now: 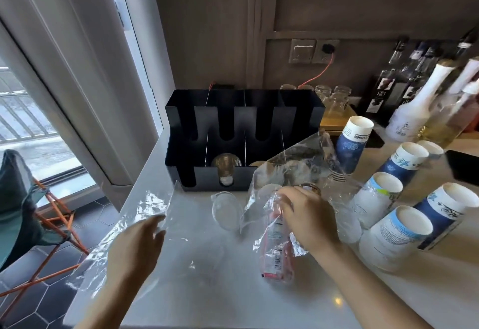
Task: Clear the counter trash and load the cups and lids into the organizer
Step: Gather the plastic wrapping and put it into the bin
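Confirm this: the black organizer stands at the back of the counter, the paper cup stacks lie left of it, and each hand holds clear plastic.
One point is wrong: the head view shows the paper cup stacks right of the organizer. The left hand does hold a clear plastic sheet, the right hand a crumpled wrapper.
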Demonstrator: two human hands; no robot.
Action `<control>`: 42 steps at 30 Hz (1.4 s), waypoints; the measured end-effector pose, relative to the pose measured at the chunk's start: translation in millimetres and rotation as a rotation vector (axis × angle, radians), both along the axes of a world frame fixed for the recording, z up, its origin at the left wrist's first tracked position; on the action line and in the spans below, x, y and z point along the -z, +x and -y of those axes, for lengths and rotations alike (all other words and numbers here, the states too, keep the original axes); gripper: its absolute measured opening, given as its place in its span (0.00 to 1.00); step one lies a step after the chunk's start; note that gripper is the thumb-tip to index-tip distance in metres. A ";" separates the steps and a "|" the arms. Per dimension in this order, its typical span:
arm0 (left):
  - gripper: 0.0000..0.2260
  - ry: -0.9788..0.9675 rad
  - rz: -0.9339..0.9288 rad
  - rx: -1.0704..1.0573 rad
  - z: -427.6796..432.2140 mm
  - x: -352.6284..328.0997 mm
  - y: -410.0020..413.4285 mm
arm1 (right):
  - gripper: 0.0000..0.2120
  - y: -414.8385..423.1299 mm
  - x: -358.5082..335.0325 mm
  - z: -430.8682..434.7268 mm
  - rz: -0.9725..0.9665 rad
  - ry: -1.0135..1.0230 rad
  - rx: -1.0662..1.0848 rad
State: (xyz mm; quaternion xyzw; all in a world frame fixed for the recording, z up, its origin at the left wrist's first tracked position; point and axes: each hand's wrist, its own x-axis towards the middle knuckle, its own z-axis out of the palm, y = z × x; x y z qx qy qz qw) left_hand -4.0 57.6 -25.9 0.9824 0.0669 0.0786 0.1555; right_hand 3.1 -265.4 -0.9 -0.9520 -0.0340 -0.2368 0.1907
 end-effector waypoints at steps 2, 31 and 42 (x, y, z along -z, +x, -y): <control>0.15 0.015 0.030 -0.024 -9.5 -10.7 -3.4 | 0.07 -0.7 -7.5 0.3 0.035 0.033 -0.006; 0.19 -0.529 0.460 0.086 44.7 -146.6 8.4 | 0.04 -31.5 -115.5 23.9 0.477 0.268 -0.163; 0.15 -0.502 0.548 0.303 71.7 -185.3 12.3 | 0.04 -78.3 -158.5 1.6 0.601 0.192 0.013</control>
